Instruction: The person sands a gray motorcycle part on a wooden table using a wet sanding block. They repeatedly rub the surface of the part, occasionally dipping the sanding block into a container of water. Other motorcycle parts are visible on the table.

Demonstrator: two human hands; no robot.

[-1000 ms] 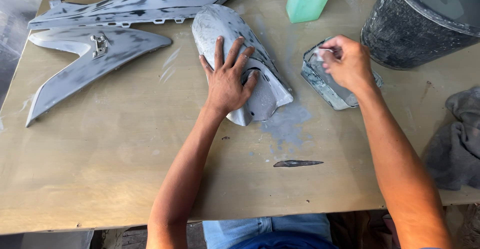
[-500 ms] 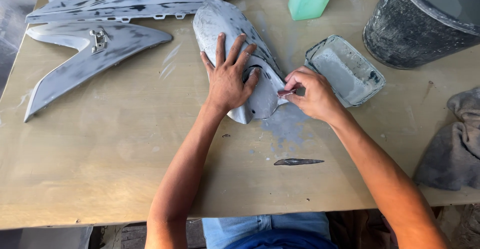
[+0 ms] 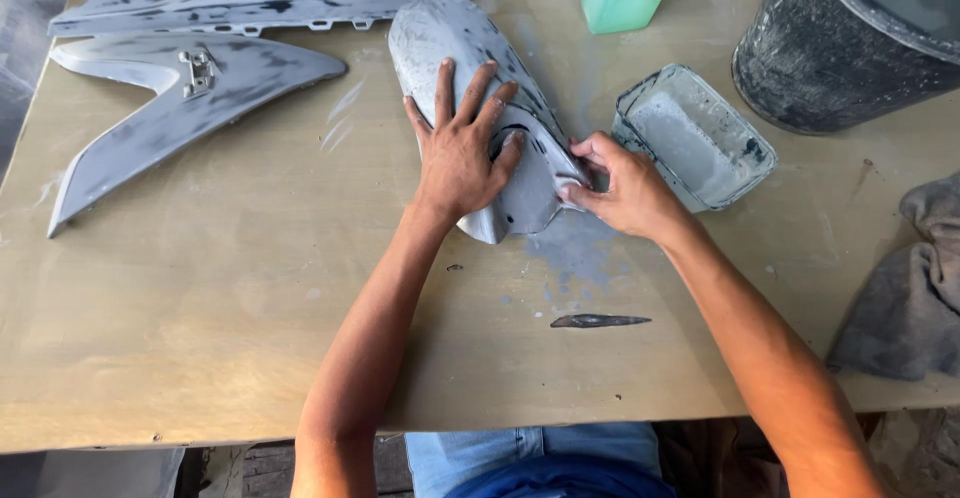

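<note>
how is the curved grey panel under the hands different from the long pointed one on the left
The curved panel is short, rounded and domed; the pointed panel is long, flat and tapers to a tip. The left hand presses on the curved panel and the right hand touches its edge; the pointed panel lies untouched. Both are grey with dark blotches.

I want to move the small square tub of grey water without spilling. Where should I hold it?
Grip the tub by its two long rims, coming from above on its bare right side. It sits flat and open-topped, and the right hand crowds its left corner.
</note>
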